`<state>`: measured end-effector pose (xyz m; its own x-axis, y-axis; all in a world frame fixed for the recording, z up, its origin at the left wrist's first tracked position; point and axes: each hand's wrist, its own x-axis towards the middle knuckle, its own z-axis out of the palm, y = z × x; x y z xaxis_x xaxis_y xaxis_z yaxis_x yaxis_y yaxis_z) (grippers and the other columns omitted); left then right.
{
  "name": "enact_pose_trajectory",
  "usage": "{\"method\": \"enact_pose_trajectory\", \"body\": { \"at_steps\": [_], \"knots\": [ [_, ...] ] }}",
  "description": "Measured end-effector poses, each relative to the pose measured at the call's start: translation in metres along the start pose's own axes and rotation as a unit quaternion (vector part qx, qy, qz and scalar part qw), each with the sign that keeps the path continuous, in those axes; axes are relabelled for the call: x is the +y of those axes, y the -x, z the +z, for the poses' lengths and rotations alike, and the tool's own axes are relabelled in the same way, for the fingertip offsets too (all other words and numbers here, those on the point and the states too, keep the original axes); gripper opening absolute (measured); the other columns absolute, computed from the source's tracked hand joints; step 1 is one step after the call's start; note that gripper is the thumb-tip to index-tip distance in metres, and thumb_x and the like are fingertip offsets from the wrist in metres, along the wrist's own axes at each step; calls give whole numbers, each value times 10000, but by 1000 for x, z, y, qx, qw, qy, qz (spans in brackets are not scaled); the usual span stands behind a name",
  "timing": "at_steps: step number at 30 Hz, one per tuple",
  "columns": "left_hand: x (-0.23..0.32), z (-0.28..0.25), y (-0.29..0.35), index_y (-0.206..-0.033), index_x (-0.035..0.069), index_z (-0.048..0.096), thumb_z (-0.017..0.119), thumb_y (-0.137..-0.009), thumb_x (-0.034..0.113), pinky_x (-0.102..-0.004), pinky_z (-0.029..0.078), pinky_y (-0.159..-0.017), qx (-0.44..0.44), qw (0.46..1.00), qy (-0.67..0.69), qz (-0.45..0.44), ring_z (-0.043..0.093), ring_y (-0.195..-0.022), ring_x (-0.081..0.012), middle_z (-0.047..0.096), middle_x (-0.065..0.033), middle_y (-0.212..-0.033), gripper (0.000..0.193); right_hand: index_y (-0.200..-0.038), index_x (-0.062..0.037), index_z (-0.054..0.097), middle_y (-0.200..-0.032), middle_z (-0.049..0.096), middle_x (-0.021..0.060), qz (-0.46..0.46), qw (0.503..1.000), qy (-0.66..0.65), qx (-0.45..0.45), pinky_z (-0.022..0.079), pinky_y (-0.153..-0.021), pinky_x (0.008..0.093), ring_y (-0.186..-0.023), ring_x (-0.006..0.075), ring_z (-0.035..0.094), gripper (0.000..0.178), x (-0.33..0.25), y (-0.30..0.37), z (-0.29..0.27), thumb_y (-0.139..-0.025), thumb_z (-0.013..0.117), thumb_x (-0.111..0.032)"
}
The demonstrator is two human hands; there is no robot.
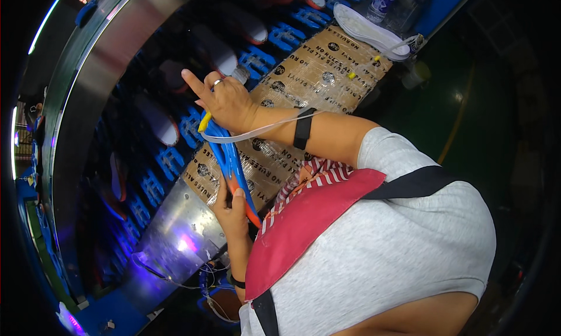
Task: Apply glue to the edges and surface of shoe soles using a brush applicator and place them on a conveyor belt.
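Soles on blue holders (169, 160) line the dark conveyor at left. Left hand (232, 210) pinches the lower, orange-edged end of a blue sole (232, 160), fingers pressed together on it. The sole's long axis runs up from this hand to the right hand (227, 100) (index finger spread out), which grips the top end by a yellow-tipped tool (203, 123). Both hover over the cardboard-covered table (327, 73); a white sole (368, 31) lies far right.

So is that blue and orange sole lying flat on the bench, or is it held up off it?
Held up. The blue and orange sole stands on edge, left hand gripping its lower end, right hand at its top.
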<state>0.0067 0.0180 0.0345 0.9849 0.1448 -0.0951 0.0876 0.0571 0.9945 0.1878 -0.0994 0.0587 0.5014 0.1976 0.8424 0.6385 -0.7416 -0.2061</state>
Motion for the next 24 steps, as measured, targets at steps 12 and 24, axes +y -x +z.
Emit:
{"method": "enact_pose_trajectory", "body": {
  "at_steps": [12, 24],
  "knots": [
    [-14, 2, -18, -1257, -74, 395, 494, -824, 96, -236, 376, -862, -9, 998, 65, 13, 501, -968, -124, 536, -106, -1129, 475, -1319, -62, 326, -735, 443, 81, -56, 998, 21, -19, 380, -502, 320, -546, 211, 452, 679, -5, -6, 3, -721, 635, -152],
    [-22, -3, -16, -1260, -69, 387, 497, -819, 238, -247, 417, -789, 19, 988, 138, 59, 529, -917, -140, 546, -105, -1073, 549, -1346, 0, 197, -798, 497, 150, -5, 998, -49, -37, 432, -544, 369, -610, 292, 528, 777, 16, -25, -12, -730, 651, -136]
  ]
}}
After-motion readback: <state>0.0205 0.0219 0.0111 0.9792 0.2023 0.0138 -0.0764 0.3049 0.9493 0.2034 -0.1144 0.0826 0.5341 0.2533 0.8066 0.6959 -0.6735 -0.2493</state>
